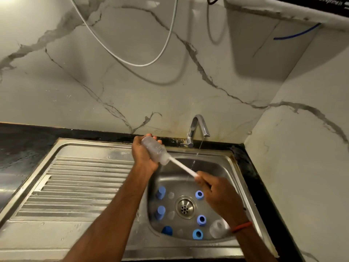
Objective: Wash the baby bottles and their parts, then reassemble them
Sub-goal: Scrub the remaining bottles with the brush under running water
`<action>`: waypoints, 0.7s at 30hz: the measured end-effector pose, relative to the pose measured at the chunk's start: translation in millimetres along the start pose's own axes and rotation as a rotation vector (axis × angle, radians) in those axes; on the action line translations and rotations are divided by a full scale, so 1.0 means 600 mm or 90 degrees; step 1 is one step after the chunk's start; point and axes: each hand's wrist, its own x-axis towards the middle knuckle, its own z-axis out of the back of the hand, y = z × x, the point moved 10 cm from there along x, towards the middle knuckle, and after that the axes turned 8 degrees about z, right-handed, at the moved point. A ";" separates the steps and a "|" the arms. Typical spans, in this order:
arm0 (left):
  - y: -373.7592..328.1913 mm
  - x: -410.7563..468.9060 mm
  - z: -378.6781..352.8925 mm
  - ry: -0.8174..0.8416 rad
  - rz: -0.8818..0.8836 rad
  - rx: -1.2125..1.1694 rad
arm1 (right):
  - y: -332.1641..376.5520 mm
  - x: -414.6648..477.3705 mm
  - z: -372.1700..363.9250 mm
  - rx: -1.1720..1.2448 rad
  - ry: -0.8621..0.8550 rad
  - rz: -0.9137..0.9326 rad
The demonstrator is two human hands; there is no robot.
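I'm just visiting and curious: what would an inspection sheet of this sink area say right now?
Surface: steel sink with ribbed drainboard, set in a dark counter; tap running.
Job's things: clear bottle with white brush pushed inside. In the basin are three blue caps, three blue rings, a second clear bottle and small clear pieces, blurred.
Clutter: nothing seen.
Hands: left hand grips the clear bottle; right hand grips the brush handle.
Cables: white hose looping down the wall; blue tube upper right.
Surroundings: marble-patterned wall; wall-mounted unit overhead.
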 end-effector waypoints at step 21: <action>0.012 -0.016 -0.005 0.023 -0.043 -0.080 | -0.006 -0.015 -0.013 0.116 0.115 0.047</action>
